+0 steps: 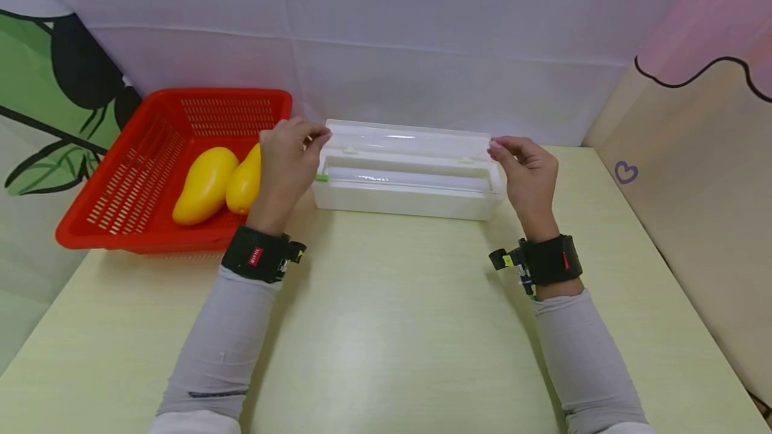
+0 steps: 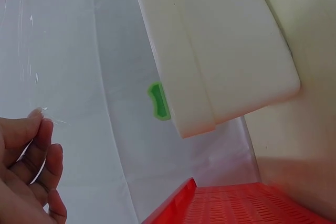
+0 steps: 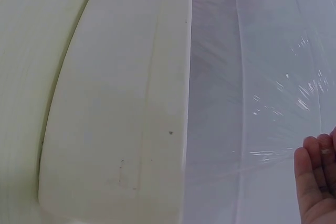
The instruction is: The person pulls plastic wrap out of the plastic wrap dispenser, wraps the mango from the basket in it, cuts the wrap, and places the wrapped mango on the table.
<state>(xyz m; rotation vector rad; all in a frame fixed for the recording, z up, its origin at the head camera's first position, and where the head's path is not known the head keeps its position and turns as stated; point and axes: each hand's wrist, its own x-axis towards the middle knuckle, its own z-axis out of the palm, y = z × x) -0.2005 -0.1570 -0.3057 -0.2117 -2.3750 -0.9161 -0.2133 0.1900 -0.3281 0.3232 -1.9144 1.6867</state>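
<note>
A long white cling film dispenser (image 1: 398,203) stands at the back of the table with its lid raised. Inside lies a roll of film (image 1: 416,180), and a green cutter slide (image 1: 322,177) sits at the left end. My left hand (image 1: 285,165) pinches one corner of a sheet of clear cling film (image 3: 303,95) between thumb and fingertips. At the other end, my right hand (image 1: 531,176) pinches the opposite corner. The sheet is stretched between both hands above the box, with creases fanning out from the right fingertips in the right wrist view.
To the left, a red plastic basket (image 1: 111,236) holds two yellow mangoes (image 1: 206,185), one partly hidden behind my left hand. A pale cloth wall (image 1: 458,79) rises right behind the dispenser. The table's right edge runs along a printed curtain (image 1: 693,186).
</note>
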